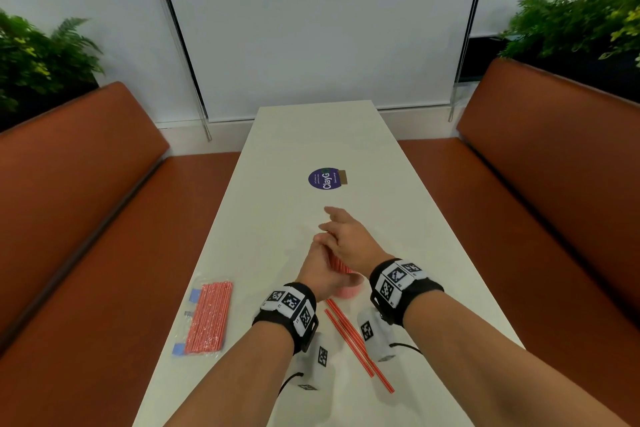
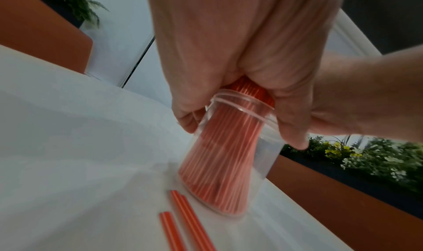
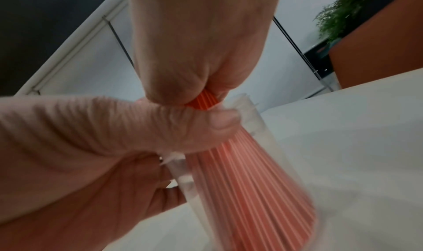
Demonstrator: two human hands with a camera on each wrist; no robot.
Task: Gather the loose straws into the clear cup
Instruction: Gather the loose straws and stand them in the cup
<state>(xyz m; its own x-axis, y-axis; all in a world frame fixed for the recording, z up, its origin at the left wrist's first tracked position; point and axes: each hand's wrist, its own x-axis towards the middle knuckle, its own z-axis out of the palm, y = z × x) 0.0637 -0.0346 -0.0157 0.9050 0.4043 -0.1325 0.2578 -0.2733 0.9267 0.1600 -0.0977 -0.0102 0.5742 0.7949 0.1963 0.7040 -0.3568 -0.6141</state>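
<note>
Long white table (image 1: 398,184) between two orange-brown benches (image 1: 79,184). The clear cup (image 2: 231,157) stands on the table's midline, toward the near end, tilted, its base on the surface. A thick bundle of red straws (image 2: 219,155) sits inside it, fanned wide at the bottom and gathered tight at the top, where the ends poke above the rim. The left hand (image 2: 240,55) grips the cup at its rim, fingers curled down one side, thumb (image 2: 290,128) down the other. The right hand (image 3: 194,46) is clamped on the bundle just above the rim, palm closed round the straws; from the head view its index finger sticks out forward, away from the person. The two hands touch at the cup's mouth. Two loose straws (image 1: 356,343) lie side by side on the table just nearer than the cup, running diagonally toward the near right edge, their far ends close to the cup's base. A clear packet of red straws (image 1: 207,317) lies flat by the left edge, well apart from the cup. A round purple sticker (image 1: 324,178) sits further up the midline. Ferns (image 1: 581,17) stand behind both benches.
</note>
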